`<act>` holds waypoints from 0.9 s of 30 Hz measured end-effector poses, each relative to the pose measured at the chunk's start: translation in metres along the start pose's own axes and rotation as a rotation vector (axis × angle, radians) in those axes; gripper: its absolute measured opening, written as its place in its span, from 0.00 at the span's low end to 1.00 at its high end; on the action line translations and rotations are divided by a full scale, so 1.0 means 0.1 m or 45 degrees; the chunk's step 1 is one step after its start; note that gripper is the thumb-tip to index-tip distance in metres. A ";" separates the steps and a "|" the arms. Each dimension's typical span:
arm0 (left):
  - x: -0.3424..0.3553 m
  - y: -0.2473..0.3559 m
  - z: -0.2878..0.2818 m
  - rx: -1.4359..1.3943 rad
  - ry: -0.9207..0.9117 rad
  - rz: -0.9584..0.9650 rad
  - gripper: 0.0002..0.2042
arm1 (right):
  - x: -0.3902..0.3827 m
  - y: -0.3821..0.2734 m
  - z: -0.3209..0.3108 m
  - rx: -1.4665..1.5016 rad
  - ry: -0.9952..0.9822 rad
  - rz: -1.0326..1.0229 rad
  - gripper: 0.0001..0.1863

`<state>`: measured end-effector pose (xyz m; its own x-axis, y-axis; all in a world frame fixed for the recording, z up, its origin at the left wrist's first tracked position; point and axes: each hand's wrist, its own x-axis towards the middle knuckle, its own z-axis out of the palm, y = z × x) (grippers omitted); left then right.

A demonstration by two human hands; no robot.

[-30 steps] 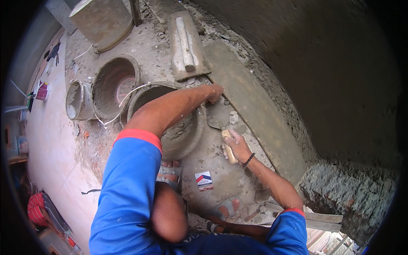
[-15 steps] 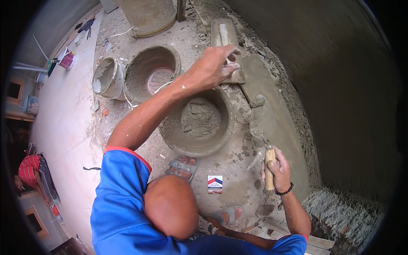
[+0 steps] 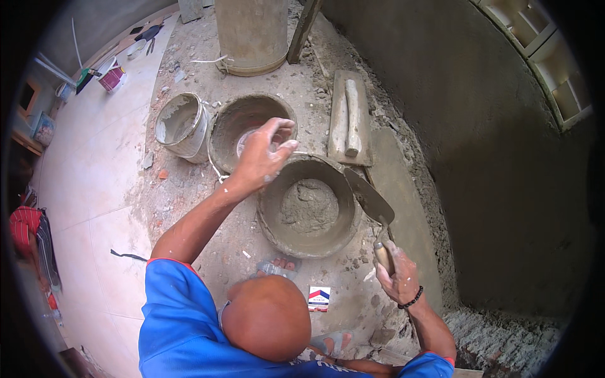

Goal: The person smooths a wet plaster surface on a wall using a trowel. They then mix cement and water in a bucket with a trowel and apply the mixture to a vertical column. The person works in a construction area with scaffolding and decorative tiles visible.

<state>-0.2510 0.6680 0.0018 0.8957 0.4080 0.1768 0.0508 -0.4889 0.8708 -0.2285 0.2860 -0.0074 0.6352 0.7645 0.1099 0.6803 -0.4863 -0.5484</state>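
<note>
Grey mortar point(image 3: 309, 205) covers the bottom of a round tub point(image 3: 315, 246) before the worker. Right hand point(image 3: 399, 278): fingers closed about the wooden handle of a trowel point(image 3: 372, 196), its blade pointing away from the body beside the tub's right rim; whether blade and rim touch cannot be told. Left hand point(image 3: 259, 160): nothing held, fingers bent and thumb parted, raised where the tub adjoins a second tub point(image 3: 222, 135). Beyond the blade lies a plastering float point(image 3: 351, 120), handle uppermost.
</note>
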 end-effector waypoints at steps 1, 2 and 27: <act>0.15 0.12 0.12 0.010 -0.112 0.031 0.20 | -0.01 0.01 -0.06 -0.020 -0.019 0.034 0.28; 0.33 0.15 0.28 0.021 -0.234 0.048 0.21 | -0.05 0.05 -0.10 -0.033 -0.036 0.065 0.28; 0.83 0.06 3.44 -0.562 -0.527 -0.975 0.28 | -2.36 0.29 -0.32 -0.277 0.379 1.139 0.28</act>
<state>-0.0240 0.4332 -0.1358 0.7779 0.1511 -0.6100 0.5891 0.1629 0.7915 -0.3469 0.0783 -0.0231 0.9974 -0.0505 -0.0521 -0.0662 -0.9270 -0.3693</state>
